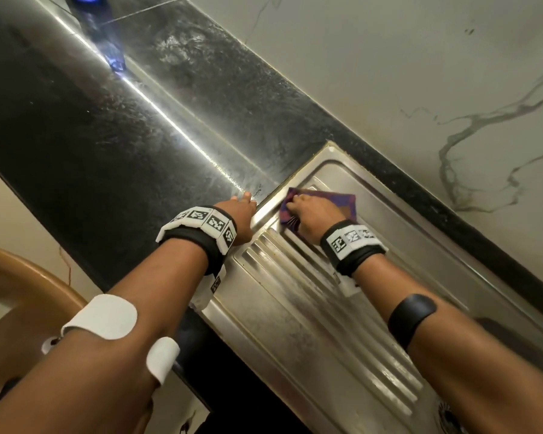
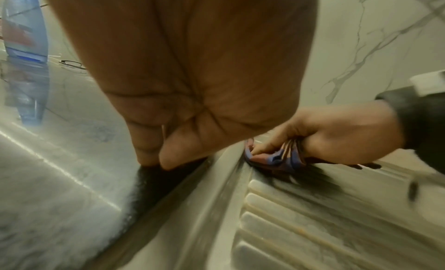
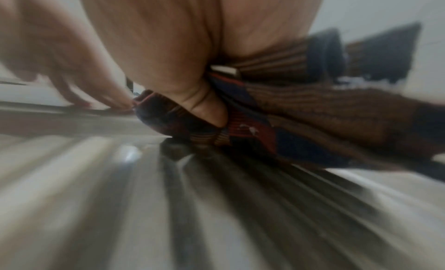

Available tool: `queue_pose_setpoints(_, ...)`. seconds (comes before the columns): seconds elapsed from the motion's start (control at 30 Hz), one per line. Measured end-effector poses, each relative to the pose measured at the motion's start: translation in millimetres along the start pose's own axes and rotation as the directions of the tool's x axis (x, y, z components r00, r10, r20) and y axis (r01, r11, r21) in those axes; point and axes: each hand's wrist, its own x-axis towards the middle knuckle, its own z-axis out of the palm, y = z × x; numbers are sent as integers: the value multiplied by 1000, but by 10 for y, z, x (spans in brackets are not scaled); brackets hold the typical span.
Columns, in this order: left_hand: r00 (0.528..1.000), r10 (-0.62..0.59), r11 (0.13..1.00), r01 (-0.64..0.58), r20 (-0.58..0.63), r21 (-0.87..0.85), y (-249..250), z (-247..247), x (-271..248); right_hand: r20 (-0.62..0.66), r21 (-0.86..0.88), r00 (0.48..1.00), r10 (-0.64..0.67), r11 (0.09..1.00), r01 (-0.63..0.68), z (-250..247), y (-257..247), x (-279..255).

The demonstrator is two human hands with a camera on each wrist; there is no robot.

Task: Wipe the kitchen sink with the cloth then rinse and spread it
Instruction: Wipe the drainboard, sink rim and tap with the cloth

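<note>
A striped cloth (image 1: pixel 342 198) in purple, red and brown lies bunched on the far left corner of the steel sink drainboard (image 1: pixel 311 324). My right hand (image 1: pixel 308 211) grips it and presses it onto the ridged steel; its thumb pinches the cloth (image 3: pixel 313 112) in the blurred right wrist view. My left hand (image 1: pixel 243 203) rests its fingertips (image 2: pixel 163 152) on the black counter (image 1: pixel 107 136), just left of the sink rim, holding nothing. The cloth (image 2: pixel 277 158) touches the rim beside my left hand.
A blue bottle (image 2: pixel 24 26) stands on the counter at the far left. A marble wall (image 1: pixel 420 73) runs behind the sink. The sink drain (image 1: pixel 449 415) shows at the bottom right. A wooden chair (image 1: pixel 29 277) sits low at the left.
</note>
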Motion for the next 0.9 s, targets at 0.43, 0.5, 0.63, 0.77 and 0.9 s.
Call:
queue_pose_setpoints(0.43,993,20,999,-23,-112,-24,48,156,-240,-12,71,943,-332,941,332,484,-1172,-657)
queue_pose_setpoints(0.5,991,21,1000,-21,-131,4,46,235,-303,-3,100,923,-385,918,384,541,-1253,-763)
queue_pose_setpoints(0.63,994,17,996,-8,-105,85,35,342,-446,98,75,906,-411,911,405,640,-1123,-963)
queue_pose_setpoints(0.77,997,-30,994,37,-68,107,-108,443,-636,283,41,842,-458,883,467,773,-750,-1356)
queue_pose_setpoints(0.9,997,-64,992,68,-43,104,-196,607,-731,347,119,818,-459,886,447,832,-504,-1820)
